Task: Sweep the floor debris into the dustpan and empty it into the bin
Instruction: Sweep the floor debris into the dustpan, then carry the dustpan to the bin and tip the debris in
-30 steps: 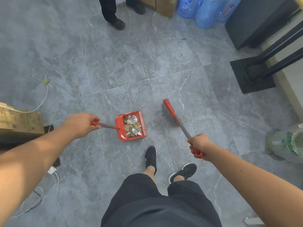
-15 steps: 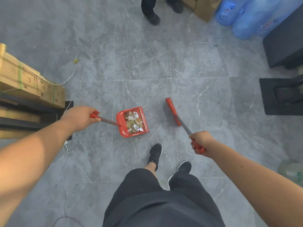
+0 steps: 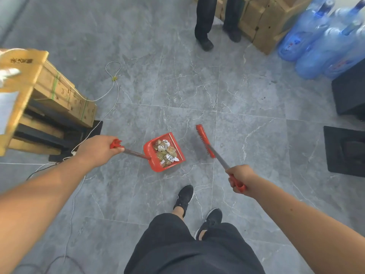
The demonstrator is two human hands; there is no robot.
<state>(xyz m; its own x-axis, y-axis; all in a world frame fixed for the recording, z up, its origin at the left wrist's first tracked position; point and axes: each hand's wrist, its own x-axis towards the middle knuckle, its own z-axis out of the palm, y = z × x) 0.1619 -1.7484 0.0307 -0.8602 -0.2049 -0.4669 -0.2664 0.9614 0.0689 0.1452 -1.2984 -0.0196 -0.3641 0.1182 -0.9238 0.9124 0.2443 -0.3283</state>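
We judge the sweeping done and the carry to the bin in hand: our left grip (image 3: 98, 150) curls round the handle of the red dustpan (image 3: 156, 167), which sits low at 12 o'clock of our shoes (image 3: 184, 196), loaded with paper scraps (image 3: 166, 153). Our right grip (image 3: 240, 177) wraps the handle of the red broom (image 3: 204, 142), whose head lies at 3 o'clock of the pan, apart from it. No bin shows, so next we must find it, keep the pan level on the way, then tip it.

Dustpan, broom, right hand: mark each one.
dustpan (image 3: 154, 165), head view, on its red wall beside the handle.
broom (image 3: 204, 140), head view, on its red bristle head.
right hand (image 3: 240, 176), head view, on the back of the hand gripping the broom handle.
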